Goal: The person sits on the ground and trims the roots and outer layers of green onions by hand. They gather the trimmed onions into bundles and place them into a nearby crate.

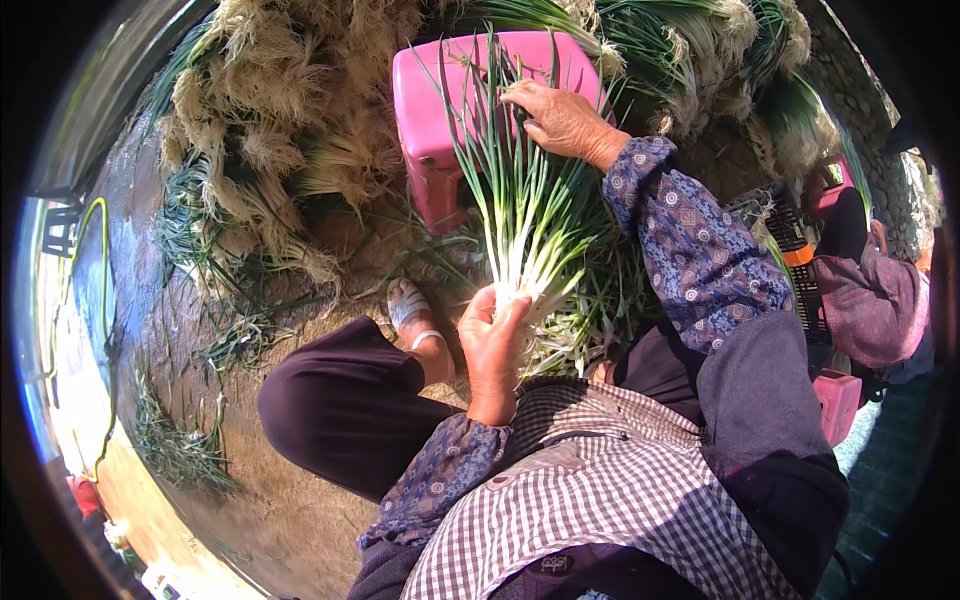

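My left hand [495, 349] is closed around the white root end of a bunch of green onions [525, 225], whose leaves fan out away from me. The green leaf tips lie across a pink plastic stool [431, 105]. Over the stool's near side, my right hand [566, 124] is at the upper leaves, with its thumb and fingers bent; whether it pinches a leaf cannot be told. Loose trimmed leaves [577, 337] lie on the ground beneath and to the right of the bunch.
Large heaps of green onions with roots [277, 112] lie at the upper left, and more bunches [690, 52] at the upper right. A black plastic crate [806, 292] stands at the right, beside a co-worker's sleeve [870, 300]. Leaf scraps [180, 442] litter the floor at left.
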`<action>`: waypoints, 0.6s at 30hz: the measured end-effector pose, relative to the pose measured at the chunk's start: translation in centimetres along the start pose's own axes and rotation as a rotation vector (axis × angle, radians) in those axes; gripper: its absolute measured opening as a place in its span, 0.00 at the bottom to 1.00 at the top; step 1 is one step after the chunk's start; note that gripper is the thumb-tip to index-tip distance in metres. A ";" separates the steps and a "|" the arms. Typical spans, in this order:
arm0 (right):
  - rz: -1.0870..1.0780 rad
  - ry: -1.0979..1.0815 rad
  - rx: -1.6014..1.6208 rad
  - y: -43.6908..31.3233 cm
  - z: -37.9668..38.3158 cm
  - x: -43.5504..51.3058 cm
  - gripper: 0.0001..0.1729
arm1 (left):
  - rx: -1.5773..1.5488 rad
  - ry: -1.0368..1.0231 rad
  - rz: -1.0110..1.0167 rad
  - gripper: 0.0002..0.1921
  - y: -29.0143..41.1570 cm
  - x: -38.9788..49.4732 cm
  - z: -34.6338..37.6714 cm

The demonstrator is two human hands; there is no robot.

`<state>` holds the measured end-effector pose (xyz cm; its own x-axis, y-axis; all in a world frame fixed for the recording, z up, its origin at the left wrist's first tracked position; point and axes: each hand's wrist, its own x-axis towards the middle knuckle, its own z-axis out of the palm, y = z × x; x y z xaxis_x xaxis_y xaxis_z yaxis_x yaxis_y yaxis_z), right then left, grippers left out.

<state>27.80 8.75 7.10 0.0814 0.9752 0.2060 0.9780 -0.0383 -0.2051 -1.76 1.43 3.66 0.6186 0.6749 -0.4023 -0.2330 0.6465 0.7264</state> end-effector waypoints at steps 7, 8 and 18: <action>-0.039 -0.058 -0.062 2.0 -0.8 -1.4 0.15 | -0.005 0.015 -0.005 0.15 0.5 0.2 0.1; -0.044 -0.040 -0.078 2.7 -0.7 -2.1 0.13 | 0.000 0.003 0.004 0.15 0.6 0.2 0.2; 0.609 -0.233 -0.397 9.8 -3.6 -15.1 0.11 | 0.062 -0.103 0.056 0.15 1.2 -0.7 0.7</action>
<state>36.81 -7.17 5.46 0.6289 0.7759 -0.0500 0.7727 -0.6166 0.1507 -1.96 1.51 5.17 0.6805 0.6672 -0.3029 -0.2247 0.5834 0.7805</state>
